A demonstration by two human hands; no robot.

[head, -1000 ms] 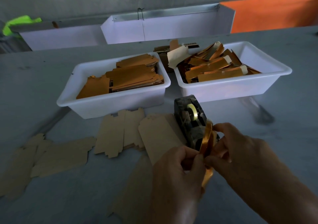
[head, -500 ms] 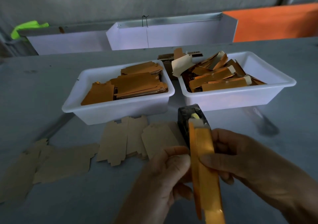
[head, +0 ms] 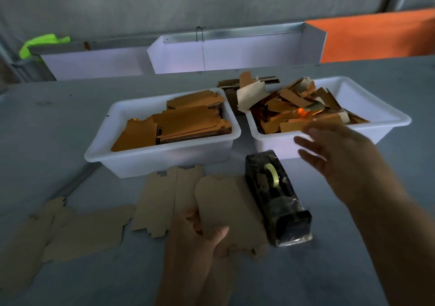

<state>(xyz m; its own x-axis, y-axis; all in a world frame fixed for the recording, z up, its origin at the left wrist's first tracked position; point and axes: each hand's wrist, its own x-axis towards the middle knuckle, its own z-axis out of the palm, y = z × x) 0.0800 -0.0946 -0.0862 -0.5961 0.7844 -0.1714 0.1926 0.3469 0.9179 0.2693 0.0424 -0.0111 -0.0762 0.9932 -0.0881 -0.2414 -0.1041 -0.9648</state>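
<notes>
In the head view two hands are counted. The left hand (head: 195,242), at lower centre of the frame, is closed in a pinching grip on the near edge of a flat brown cardboard blank (head: 226,202), with the thumb laid on top. The blank lies on the grey desk (head: 70,122), just beside one black tape dispenser (head: 280,202). The right hand (head: 336,157), right of centre, is held with its grip released and its fingers spread, holding nothing, over the front rim of the right white plastic tub (head: 381,113). Its fingertips are smeared by motion.

Two tubs are counted, side by side in mid-frame. The left white plastic tub (head: 146,164) is stacked with flat orange-gold blanks (head: 188,122). The right one is heaped with folded orange-gold pieces (head: 306,108). Neither load can be counted.

At least three more brown blanks (head: 162,202) are made out on the desk at lower left, but overlap and dim light prevent an exact count. A brown object (head: 226,87) behind the tubs is largely hidden. Both forearms are cut off by the frame's lower edge.
</notes>
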